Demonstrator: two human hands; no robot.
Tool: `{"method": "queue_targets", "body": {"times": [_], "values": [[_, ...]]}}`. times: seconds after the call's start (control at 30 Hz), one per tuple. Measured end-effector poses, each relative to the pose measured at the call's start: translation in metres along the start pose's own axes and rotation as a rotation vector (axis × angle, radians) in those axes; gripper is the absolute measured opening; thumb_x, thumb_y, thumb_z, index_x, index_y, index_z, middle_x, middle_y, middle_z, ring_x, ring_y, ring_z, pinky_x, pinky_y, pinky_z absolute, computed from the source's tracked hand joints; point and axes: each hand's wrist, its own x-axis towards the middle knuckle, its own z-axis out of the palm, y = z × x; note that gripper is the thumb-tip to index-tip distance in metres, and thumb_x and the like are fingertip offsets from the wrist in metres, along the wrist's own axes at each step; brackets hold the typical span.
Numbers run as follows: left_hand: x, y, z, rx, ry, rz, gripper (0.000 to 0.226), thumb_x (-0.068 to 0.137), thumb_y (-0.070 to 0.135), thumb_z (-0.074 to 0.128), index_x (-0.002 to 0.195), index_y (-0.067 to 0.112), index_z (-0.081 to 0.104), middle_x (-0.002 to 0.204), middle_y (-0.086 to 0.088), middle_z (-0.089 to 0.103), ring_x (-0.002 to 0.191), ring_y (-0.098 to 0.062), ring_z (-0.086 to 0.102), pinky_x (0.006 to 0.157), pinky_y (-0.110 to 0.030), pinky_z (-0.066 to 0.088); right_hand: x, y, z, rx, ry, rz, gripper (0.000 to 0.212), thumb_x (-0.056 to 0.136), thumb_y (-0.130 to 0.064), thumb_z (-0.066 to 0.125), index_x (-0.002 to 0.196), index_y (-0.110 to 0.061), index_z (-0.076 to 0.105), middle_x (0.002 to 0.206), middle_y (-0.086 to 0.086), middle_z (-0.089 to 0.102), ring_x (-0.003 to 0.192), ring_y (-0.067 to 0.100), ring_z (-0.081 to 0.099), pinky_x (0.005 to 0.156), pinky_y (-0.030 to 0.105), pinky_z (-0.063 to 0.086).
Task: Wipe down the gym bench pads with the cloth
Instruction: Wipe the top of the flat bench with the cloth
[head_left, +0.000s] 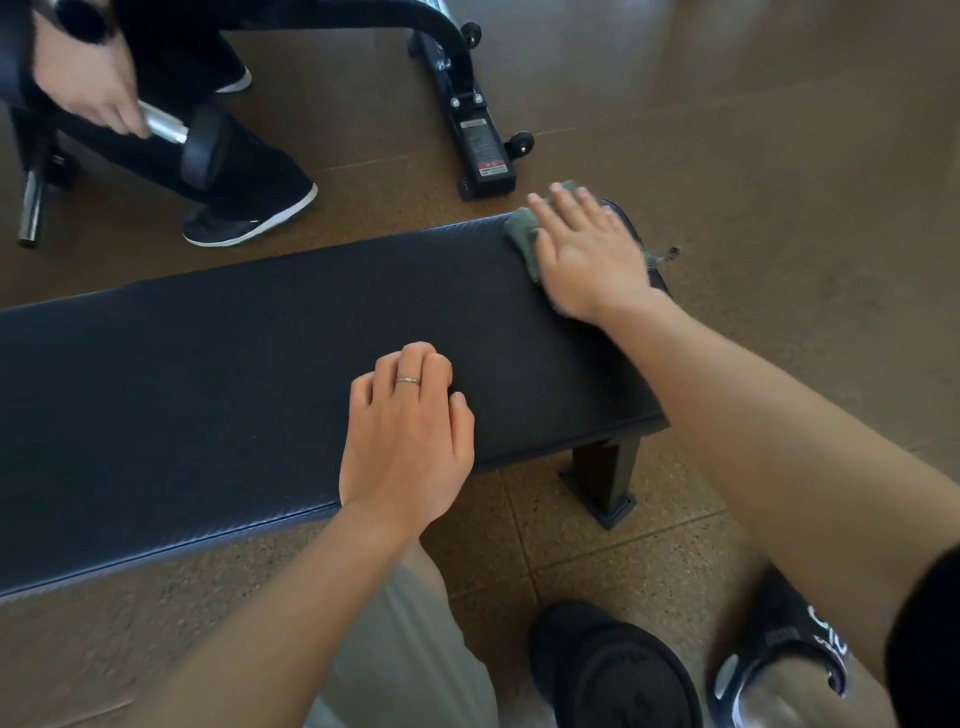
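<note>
- The right hand (587, 254), fingers straight and spread, presses the cloth (524, 228) flat onto the pad (218, 364) at its far right corner.
- The left hand (405, 436) rests on the pad's near edge, fingers loosely curled and holding nothing.
- Most of the pad, stretching left of both hands, probably remains unwiped.
- Beyond the fingertips another person (83, 78) handles equipment; nothing blocks the pad.

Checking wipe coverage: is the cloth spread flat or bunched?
Mostly flat: the cloth lies under the right hand's straight fingers on the bench pad; most is hidden.
</note>
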Motion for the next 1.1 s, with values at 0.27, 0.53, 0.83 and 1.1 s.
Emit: {"method": "queue_targets", "body": {"times": [0.27,0.53,0.83,1.1], "values": [[0.0,0.001,-0.004,-0.006,-0.017,-0.001,0.019,0.101,0.029,0.046,0.11,0.014,0.053,0.12,-0.004,0.055,0.11,-0.025,0.053,0.092,-0.042,0.045,-0.048,-0.059,0.021,0.018,0.012,0.001,0.059,0.109,-0.041,0.016,0.165,-0.023,0.008,0.173,0.005,0.002,0.159,0.029,-0.002,0.128,0.047,0.001],[0.003,-0.005,-0.012,-0.139,-0.07,-0.007,0.011,0.101,0.028,0.046,0.106,0.019,0.05,0.113,0.001,0.053,0.104,-0.02,0.053,0.092,-0.039,0.046,-0.047,0.005,0.009,-0.028,0.035,0.103,0.056,0.109,-0.039,0.015,0.164,-0.028,0.012,0.173,0.002,0.006,0.159,0.025,0.003,0.128,0.044,0.005],[-0.012,-0.065,-0.033,-0.023,-0.05,-0.132,0.018,0.099,0.023,0.049,0.113,0.014,0.056,0.122,-0.006,0.056,0.116,-0.031,0.053,0.1,-0.047,0.043,-0.144,-0.108,0.044,0.017,0.022,-0.015,0.06,0.108,-0.043,0.006,0.165,-0.025,0.008,0.172,0.002,0.004,0.159,0.027,-0.003,0.129,0.046,0.0],[-0.014,-0.068,-0.03,-0.029,-0.038,-0.1,0.019,0.1,0.023,0.049,0.116,0.016,0.054,0.125,-0.005,0.056,0.122,-0.029,0.052,0.105,-0.046,0.043,-0.135,-0.024,0.027,0.011,0.067,0.288,0.058,0.109,-0.043,0.011,0.165,-0.029,0.008,0.173,0.0,0.002,0.159,0.022,-0.003,0.129,0.043,0.0]]}}
